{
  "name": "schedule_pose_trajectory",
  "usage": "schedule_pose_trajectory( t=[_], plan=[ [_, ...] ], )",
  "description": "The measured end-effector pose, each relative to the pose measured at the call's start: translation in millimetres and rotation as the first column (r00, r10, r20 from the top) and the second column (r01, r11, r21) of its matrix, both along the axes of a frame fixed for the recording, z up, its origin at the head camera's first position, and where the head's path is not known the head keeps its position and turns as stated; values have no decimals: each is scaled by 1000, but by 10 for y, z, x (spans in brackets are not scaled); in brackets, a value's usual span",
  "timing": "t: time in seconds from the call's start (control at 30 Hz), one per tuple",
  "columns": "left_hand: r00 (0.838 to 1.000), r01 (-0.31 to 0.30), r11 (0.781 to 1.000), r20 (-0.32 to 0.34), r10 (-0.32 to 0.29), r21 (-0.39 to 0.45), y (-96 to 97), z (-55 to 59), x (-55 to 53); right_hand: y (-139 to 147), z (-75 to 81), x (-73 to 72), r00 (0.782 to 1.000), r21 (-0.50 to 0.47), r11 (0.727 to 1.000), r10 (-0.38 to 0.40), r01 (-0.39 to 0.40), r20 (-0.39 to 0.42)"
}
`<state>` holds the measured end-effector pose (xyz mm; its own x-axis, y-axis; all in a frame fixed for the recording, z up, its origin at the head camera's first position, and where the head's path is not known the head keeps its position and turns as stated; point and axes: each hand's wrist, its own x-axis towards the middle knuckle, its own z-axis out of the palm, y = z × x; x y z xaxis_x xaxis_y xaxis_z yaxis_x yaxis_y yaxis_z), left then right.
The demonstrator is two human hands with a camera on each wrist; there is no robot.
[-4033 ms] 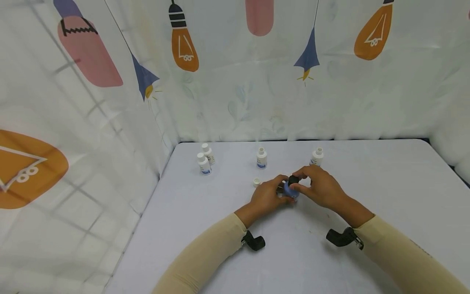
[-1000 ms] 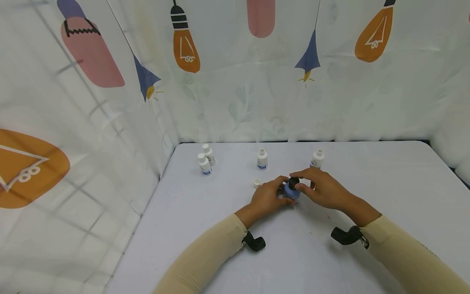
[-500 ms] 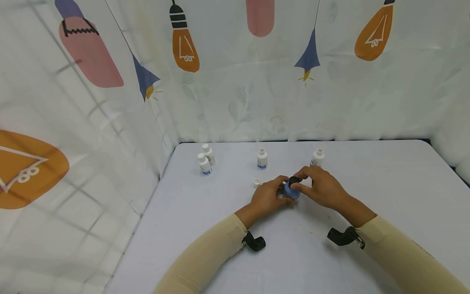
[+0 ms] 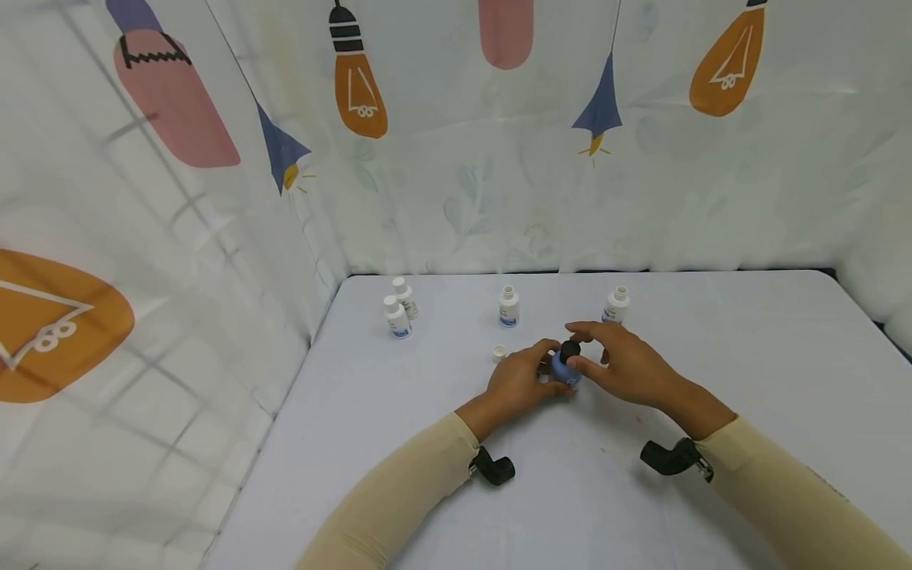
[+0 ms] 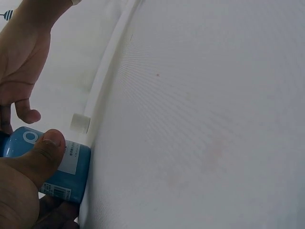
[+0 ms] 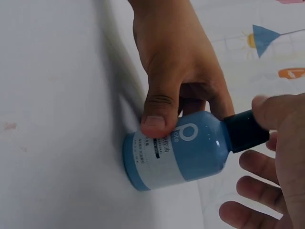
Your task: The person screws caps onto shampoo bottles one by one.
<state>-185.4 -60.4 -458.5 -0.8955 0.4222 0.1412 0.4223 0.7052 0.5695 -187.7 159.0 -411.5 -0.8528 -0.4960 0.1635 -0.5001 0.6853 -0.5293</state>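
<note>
My left hand (image 4: 520, 384) grips the body of a blue bottle (image 4: 566, 370) with a white label, which stands upright on the table. In the right wrist view, the left thumb lies across the label of the bottle (image 6: 195, 152). A black cap (image 6: 245, 131) sits on the bottle's neck. My right hand (image 4: 623, 364) has its thumb on one side of this cap and a finger at the other, while its remaining fingers spread loosely. Left of the bottle, a small white cap (image 4: 499, 353) lies on the table.
Two white capped bottles, a nearer one (image 4: 397, 318) and a farther one (image 4: 404, 297), stand at the back left. An uncapped white bottle (image 4: 508, 307) stands at the back middle. Another uncapped one (image 4: 616, 303) is behind my right hand. Printed curtains surround the white table (image 4: 556, 507).
The right hand's fingers have shifted back and forth about the black cap and are spread wider than half a second ago. The left hand and blue bottle stay in place.
</note>
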Motion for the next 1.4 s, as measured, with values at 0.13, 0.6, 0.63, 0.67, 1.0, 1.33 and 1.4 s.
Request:
schedule_pose_trajectory(
  t=[0.13, 0.6, 0.63, 0.67, 1.0, 1.33, 1.4],
  plan=[
    [1000, 2, 1000, -2, -2, -6, -6, -5, -11, 26, 16, -5, 994, -15, 996, 89, -91, -68],
    [1000, 3, 1000, 9, -3, 7, -6, -13, -23, -28, 28, 10, 999, 4, 1000, 3, -3, -37],
    [1000, 4, 1000, 12, -4, 8, -5, -12, -22, -37, 19, 10, 999, 3, 1000, -10, 10, -35],
    [1000, 4, 1000, 17, -4, 10, -4, -10, -20, -45, 11, 11, 999, 2, 1000, -22, 22, -35],
    [1000, 0, 1000, 14, 0, 8, 9, -37, -30, -57, -20, 22, 998, -7, 998, -66, 66, -21],
    [1000, -4, 1000, 4, 4, -8, 8, -28, -8, 40, -29, -10, 992, -44, 993, 102, -105, -69],
    [1000, -4, 1000, 5, 4, -7, 8, -22, -5, 48, -26, -13, 990, -48, 992, 116, -120, -75]
  ],
)
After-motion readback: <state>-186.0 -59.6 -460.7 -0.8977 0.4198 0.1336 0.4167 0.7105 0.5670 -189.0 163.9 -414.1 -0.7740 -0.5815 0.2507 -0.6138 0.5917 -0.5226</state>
